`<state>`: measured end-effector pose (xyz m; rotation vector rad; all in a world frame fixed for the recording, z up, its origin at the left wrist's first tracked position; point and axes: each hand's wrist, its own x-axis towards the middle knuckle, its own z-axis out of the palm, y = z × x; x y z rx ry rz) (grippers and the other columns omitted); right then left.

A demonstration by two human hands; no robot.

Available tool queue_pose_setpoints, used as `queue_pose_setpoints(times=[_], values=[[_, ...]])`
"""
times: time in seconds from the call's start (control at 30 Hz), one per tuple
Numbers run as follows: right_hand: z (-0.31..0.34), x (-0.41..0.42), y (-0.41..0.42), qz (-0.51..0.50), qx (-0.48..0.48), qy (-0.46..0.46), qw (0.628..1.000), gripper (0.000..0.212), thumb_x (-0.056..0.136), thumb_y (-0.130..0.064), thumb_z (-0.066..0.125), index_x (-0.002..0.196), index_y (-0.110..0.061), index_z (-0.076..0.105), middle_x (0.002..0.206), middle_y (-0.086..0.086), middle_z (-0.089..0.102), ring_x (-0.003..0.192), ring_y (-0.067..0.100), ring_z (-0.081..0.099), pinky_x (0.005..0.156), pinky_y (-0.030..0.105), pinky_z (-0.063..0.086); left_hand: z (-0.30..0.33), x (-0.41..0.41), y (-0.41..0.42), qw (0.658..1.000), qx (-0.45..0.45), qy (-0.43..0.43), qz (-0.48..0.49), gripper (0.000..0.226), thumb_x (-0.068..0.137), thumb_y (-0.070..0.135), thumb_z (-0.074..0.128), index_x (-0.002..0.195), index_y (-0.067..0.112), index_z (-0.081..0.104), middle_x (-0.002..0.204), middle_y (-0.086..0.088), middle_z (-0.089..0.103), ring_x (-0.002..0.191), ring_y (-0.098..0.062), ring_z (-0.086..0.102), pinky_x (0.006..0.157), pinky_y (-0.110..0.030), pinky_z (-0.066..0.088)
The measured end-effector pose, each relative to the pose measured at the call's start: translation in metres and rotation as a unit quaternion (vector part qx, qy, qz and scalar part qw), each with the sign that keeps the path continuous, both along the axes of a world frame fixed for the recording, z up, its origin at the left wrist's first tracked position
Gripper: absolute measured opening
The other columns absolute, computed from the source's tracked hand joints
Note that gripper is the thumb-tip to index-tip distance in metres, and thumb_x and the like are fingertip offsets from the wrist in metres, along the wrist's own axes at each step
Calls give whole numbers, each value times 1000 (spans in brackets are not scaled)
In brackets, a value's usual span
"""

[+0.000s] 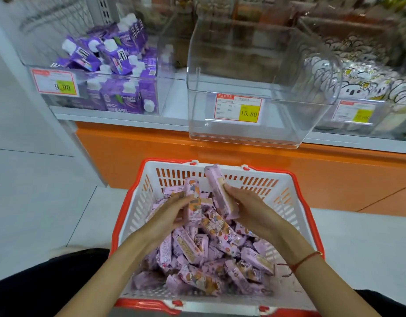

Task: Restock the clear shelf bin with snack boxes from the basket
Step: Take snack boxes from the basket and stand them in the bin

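A white basket with a red rim (295, 202) stands on the floor in front of me, filled with several pink snack boxes (197, 255). My left hand (167, 213) grips one upright pink snack box (193, 202) above the pile. My right hand (247, 207) grips another pink snack box (220, 191), tilted with its top toward the shelf. The clear shelf bin (254, 133) sits on the shelf above the basket, with nothing inside and a 15.80 price tag (238, 109) on its front.
A bin of purple drink cartons (115, 72) stands to the left on the shelf. A bin of cartoon-printed packets (366, 88) stands to the right. An orange shelf base (151, 152) runs below. White floor tiles (37, 191) lie to the left.
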<state>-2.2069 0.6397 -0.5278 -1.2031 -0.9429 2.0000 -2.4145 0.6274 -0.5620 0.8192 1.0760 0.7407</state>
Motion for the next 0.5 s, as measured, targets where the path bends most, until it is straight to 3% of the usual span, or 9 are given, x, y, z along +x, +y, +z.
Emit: queue_pose_setpoints(times=[0.07,0.17,0.23,0.3,0.4,0.5], values=[[4,-2,-1,44,144,-135,979,26,86,-29,64,111,-22,62,104,-3,65,82,8,65,68,20,51,2,-1,1,1000,-30,-4,-3,36,94,33,49,117,5,50,102,-19,58,84,-28,57,75,-34,54],[10,-3,1,57,379,-268,884,20,79,-8,72,92,-23,68,107,-10,67,99,0,62,85,18,51,10,-11,3,993,-84,-73,-50,30,99,23,39,119,4,50,93,-12,70,86,-24,68,74,-38,58],[15,-4,2,76,409,-283,864,15,75,-11,76,87,-19,72,100,-10,69,96,5,63,85,20,52,12,-17,4,989,-91,-101,-66,32,100,21,36,123,4,50,91,-10,73,85,-22,67,69,-33,58],[18,-7,1,100,419,-328,841,27,73,-15,79,95,-24,66,98,-13,66,93,5,63,83,19,51,14,-20,4,987,-95,-112,-66,33,98,24,38,122,7,52,101,-10,72,92,-25,65,66,-32,58],[19,-14,-1,124,455,-369,801,37,74,-14,79,106,-24,63,102,-14,65,94,-1,59,82,4,42,15,-25,4,982,-114,-110,-100,47,91,46,46,126,16,50,122,-12,62,101,-28,61,78,-42,56],[23,-23,-2,164,488,-346,785,32,75,-7,77,104,-20,71,111,-5,68,96,8,63,81,13,49,8,-31,5,975,-142,-106,-135,59,77,59,63,125,27,51,125,-16,55,100,-33,64,94,-51,48]])
